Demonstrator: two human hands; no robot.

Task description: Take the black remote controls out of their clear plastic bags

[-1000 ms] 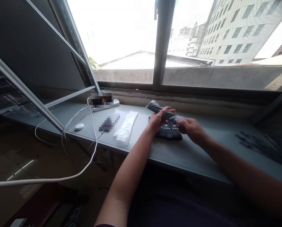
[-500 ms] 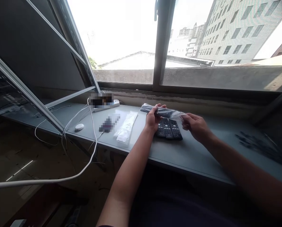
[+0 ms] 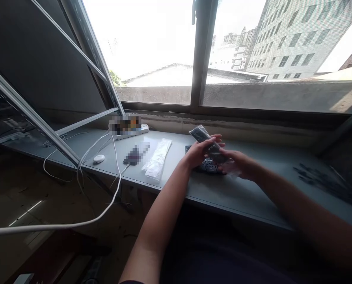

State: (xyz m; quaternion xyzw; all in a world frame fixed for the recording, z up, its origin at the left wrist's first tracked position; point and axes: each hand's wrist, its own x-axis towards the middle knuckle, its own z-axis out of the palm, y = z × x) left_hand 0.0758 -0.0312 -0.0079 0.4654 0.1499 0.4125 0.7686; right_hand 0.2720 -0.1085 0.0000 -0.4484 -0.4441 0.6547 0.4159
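Observation:
A black remote control in a clear plastic bag point(image 3: 203, 139) is held above the grey ledge point(image 3: 237, 193), tilted with its far end up. My left hand point(image 3: 198, 152) grips its middle with fingers curled round it. My right hand point(image 3: 237, 163) is closed on the bag's near end. Under both hands lie more black remote controls point(image 3: 207, 165) side by side on the ledge, mostly hidden.
A stack of clear plastic bags point(image 3: 159, 159) lies left of the remotes. Further left are a small dark device point(image 3: 131, 157), a white round puck point(image 3: 99, 158), a power strip point(image 3: 131, 128) and white cables point(image 3: 105, 205) hanging off the edge. Dark cable ties point(image 3: 326, 181) lie at right.
The bagged remote has swung from lying almost level to tilted, far end up. My right hand has moved left and down toward my left hand, over the remotes on the ledge.

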